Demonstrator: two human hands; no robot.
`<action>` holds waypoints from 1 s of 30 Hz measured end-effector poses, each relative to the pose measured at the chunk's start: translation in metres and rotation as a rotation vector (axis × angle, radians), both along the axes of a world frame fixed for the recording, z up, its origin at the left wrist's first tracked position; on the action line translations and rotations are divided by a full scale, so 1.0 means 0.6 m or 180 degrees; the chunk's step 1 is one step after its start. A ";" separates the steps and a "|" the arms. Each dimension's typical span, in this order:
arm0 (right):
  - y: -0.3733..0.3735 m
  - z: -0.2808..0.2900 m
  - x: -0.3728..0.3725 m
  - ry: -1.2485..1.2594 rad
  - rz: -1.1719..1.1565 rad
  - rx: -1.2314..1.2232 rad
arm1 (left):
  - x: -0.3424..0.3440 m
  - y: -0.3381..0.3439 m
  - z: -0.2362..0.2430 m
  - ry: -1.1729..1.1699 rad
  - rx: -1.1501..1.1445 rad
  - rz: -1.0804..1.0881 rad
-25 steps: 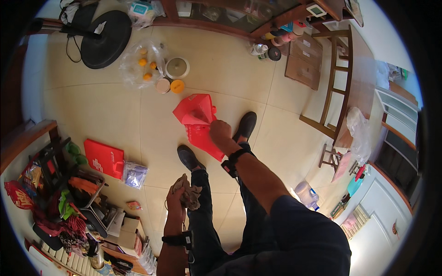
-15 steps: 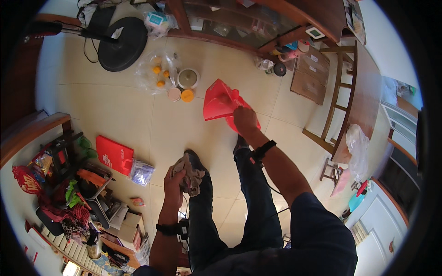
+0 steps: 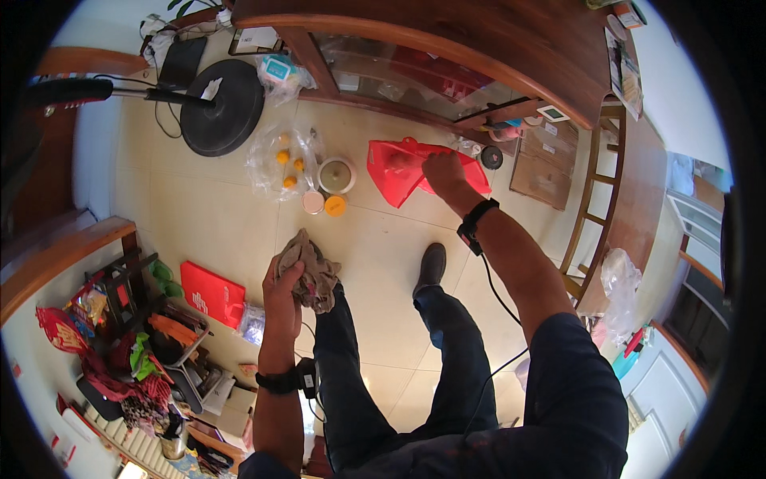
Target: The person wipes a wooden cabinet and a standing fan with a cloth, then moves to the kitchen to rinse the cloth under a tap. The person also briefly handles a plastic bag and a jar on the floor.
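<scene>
My right hand is closed around the edge of a red bag, which hangs open-mouthed and tilted above the tiled floor. It could be thin fabric or plastic; I cannot tell which. On the left, my left hand grips a crumpled grey-brown rag, thumb laid over it. The rag bulges past my fingers and covers my left shoe. Beyond it on the floor stand a pale lidded pot, an orange-lidded jar and a pink-lidded jar.
A clear plastic bag of orange fruit lies beside the pot. A round black stand base is at the far left, a wooden cabinet ahead. Flattened cardboard leans at right. A flat red bag lies near the cluttered left side.
My right hand has carried the red bag forward and to the right, and the bag has spread wider. My left hand has risen slightly with the rag. The view has shifted toward the cabinet.
</scene>
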State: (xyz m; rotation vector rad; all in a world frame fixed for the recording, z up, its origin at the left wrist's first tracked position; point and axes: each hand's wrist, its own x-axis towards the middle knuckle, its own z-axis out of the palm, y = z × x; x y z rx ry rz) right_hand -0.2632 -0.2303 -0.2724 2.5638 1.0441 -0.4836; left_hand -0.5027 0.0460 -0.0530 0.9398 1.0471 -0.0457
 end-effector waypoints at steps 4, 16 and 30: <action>0.031 -0.021 0.026 -0.0012 0.0030 -0.0125 | 0.042 0.090 -0.039 -0.0096 0.0101 -0.0274; 0.070 -0.087 0.040 0.0004 -0.0996 -0.0030 | 0.174 0.195 -0.152 -0.0559 -0.0055 -0.0661; 0.216 0.093 0.032 0.1645 -0.1099 0.3815 | 0.337 0.090 -0.285 -0.1488 -0.0717 -0.1043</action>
